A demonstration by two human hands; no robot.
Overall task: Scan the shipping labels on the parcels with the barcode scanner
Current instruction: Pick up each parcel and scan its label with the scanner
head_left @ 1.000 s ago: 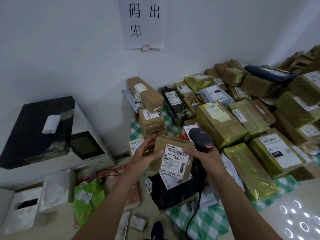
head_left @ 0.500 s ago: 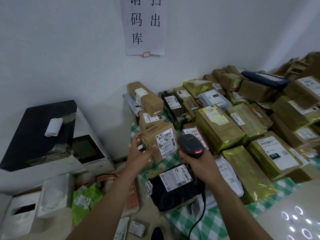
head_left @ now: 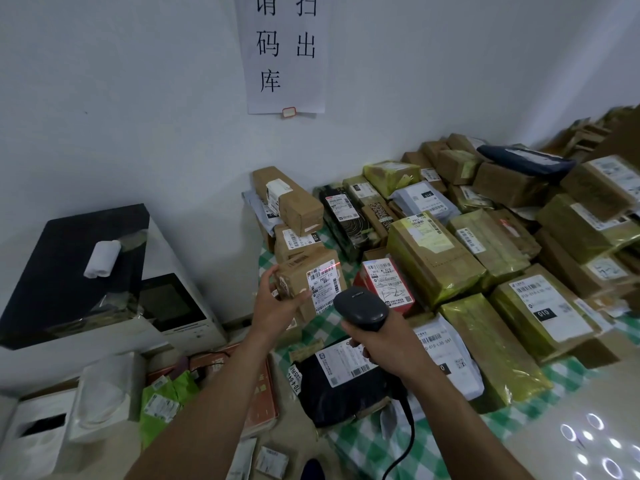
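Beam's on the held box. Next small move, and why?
Probably steady the box in the left hand and the scanner in the right hand for the read: the red line lies across the label at its top barcode. Whether it has registered does not show.

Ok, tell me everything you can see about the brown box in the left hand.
The box is small, brown cardboard, closed. A white shipping label with barcodes and printed text covers the face toward the camera, and a thin red scan line crosses the label's top barcode. It is tilted, held up in front of the stacked parcels over the checked cloth. The left hand grips its left end, thumb on the front. The scanner points at it from lower right without touching.
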